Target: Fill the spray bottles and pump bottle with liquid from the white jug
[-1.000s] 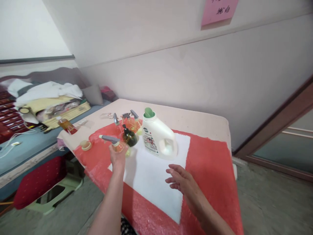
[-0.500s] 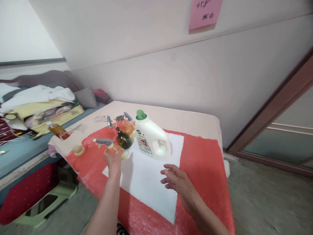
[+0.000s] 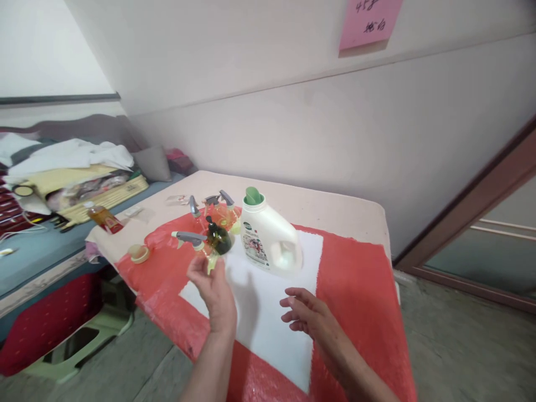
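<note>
— What's nearest?
— The right hand (image 3: 310, 315), open and empty, fingers spread above the white sheet (image 3: 268, 318).
— And the left hand (image 3: 215, 287)?
— Open too, fingertips just short of the orange spray bottle (image 3: 196, 245), which stands on the red bubble wrap (image 3: 360, 301).
— Further back?
— A dark green bottle (image 3: 218, 239), then the white detergent jug (image 3: 270, 240).

A glossy white plastic jug (image 3: 271, 240) stands on a matt white sheet (image 3: 259, 301) over red bubble wrap (image 3: 360, 301); spray bottles (image 3: 218, 215) are clear orange plastic.
</note>
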The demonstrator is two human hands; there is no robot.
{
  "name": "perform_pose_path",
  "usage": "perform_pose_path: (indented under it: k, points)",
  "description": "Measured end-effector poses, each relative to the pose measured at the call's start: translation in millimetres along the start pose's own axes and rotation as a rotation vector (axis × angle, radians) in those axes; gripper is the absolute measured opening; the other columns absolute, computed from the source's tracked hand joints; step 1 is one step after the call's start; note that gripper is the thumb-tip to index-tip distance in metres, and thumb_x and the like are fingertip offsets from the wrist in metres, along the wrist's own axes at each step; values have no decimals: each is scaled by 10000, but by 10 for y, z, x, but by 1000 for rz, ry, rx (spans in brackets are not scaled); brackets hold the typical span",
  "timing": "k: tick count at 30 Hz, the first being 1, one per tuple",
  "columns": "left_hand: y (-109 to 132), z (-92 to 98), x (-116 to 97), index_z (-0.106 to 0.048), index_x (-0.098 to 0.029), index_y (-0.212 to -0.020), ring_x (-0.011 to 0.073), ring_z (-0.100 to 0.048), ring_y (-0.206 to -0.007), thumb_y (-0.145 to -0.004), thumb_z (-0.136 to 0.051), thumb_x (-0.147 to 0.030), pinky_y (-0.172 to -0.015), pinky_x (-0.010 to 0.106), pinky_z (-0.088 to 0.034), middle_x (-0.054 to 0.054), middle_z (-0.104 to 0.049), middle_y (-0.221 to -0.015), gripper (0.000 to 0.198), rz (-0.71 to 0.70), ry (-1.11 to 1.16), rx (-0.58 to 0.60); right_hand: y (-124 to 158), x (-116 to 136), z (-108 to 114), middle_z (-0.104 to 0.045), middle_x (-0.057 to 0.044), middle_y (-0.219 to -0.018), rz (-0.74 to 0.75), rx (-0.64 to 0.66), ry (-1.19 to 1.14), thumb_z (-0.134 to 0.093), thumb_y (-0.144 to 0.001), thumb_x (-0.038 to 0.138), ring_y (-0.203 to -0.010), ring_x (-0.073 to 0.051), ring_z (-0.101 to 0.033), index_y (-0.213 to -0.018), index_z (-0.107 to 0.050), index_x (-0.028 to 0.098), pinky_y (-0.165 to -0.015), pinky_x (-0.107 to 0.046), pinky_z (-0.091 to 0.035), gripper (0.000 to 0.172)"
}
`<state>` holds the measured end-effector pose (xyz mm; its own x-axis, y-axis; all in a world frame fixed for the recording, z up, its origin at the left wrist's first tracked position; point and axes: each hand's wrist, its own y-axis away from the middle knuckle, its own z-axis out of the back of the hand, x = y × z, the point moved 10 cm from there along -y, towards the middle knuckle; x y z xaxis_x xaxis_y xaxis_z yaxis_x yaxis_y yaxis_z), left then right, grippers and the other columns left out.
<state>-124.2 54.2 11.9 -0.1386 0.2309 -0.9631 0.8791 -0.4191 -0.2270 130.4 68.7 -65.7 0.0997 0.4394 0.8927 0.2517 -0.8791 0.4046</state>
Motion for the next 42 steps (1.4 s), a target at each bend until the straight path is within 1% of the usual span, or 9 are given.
perform_pose_path:
  k: [5,9,11,14,19,24,31,34,42]
  points:
    - [501,-507,-63,-406,-237,-1245,218,-508,-1189,-896,-557,-449,-978,362,-419,118,-470,-1324,435,80,1,461,37,118,34,-671,-98,-1034,72,-40,63,-584,-828,568,-842,-212,-646,-1035,-626,184,-761,-350,-484,438]
    - [937,-803,-51,-462,-200,-1234,221,-584,-1039,-905,-517,-496,-908,357,-445,99,-616,-1096,445,124,-172,910,88,338,75,-670,-71,-905,324,-56,195,-447,-889,617,-797,-204,-621,-885,-642,195,-754,-337,-471,465]
    - [1079,-851,-51,-534,-189,-1135,227,-604,-957,-896,-516,-511,-865,353,-451,82,-646,-989,402,76,-276,1030,155,388,-20,-631,-42,-759,455,4,285,-409,-910,600,-726,-186,-585,-782,-619,196,-706,-308,-454,474]
    - [1221,-905,-59,-597,-193,-931,225,-614,-900,-915,-458,-493,-831,348,-449,70,-657,-950,331,-42,-387,1126,228,291,-215,-547,-16,-640,527,92,407,-457,-886,597,-612,-156,-496,-687,-562,188,-580,-273,-403,467]
    - [1264,-943,-3,-602,-200,-848,210,-619,-862,-894,-476,-433,-799,333,-454,50,-666,-915,268,-79,-435,1152,197,137,-327,-479,-7,-603,469,52,416,-437,-874,636,-555,-133,-398,-638,-492,193,-504,-263,-345,505]
    - [1218,-938,52,-604,-206,-824,195,-613,-831,-866,-518,-425,-779,314,-457,37,-665,-896,239,-42,-437,1117,196,209,-397,-516,-28,-634,460,92,425,-431,-869,662,-592,-155,-460,-667,-523,193,-530,-265,-397,519]
    - [1234,-961,40,-591,-202,-771,178,-601,-797,-860,-535,-404,-785,294,-448,21,-655,-822,228,-25,-387,1108,304,354,-370,-614,-60,-668,469,22,423,-416,-844,727,-633,-191,-539,-686,-607,203,-568,-273,-459,580]
    - [1234,-943,27,-587,-202,-762,175,-594,-783,-857,-537,-408,-779,289,-444,16,-649,-810,232,-26,-389,1108,345,393,-364,-604,-52,-649,469,-9,450,-407,-852,727,-619,-184,-537,-665,-598,201,-568,-269,-455,590]
    - [1213,-913,-41,-568,-206,-763,172,-586,-776,-859,-524,-419,-771,282,-440,17,-645,-815,238,-35,-412,1119,381,389,-460,-605,-53,-680,460,51,437,-373,-872,711,-641,-189,-538,-700,-542,206,-588,-284,-427,559]
